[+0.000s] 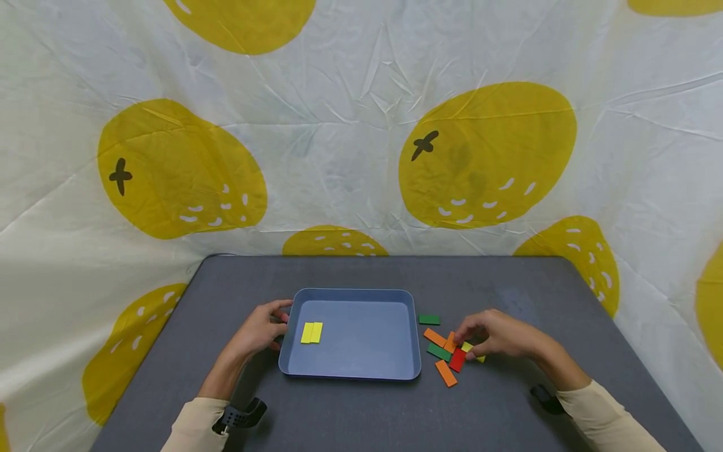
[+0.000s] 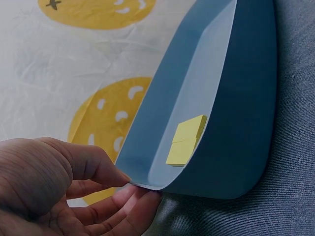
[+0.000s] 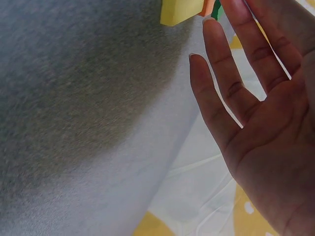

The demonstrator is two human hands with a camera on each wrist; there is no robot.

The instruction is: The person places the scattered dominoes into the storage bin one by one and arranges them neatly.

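A blue-grey tray (image 1: pixel 361 370) lies on the table with two yellow blocks (image 1: pixel 311 333) side by side near its left end. At the tray's left edge is my left hand (image 1: pixel 261 329); in the left wrist view its thumb and fingers (image 2: pixel 140 206) pinch the rim at a corner. My right hand (image 1: pixel 499 336) hovers at the loose pile right of the tray, fingers bent loosely over a yellow block (image 1: pixel 467 346). Beside them lie a red block (image 1: pixel 457 360), green blocks (image 1: pixel 429 319) and several orange blocks (image 1: pixel 445 373). The right wrist view shows spread fingers (image 3: pixel 214 98) with nothing gripped.
The dark grey table (image 1: pixel 350 414) backs onto a white cloth (image 1: pixel 339 169) printed with yellow fruit. A black wrist strap (image 1: pixel 243 414) sits on the left wrist, another (image 1: pixel 546 400) on the right.
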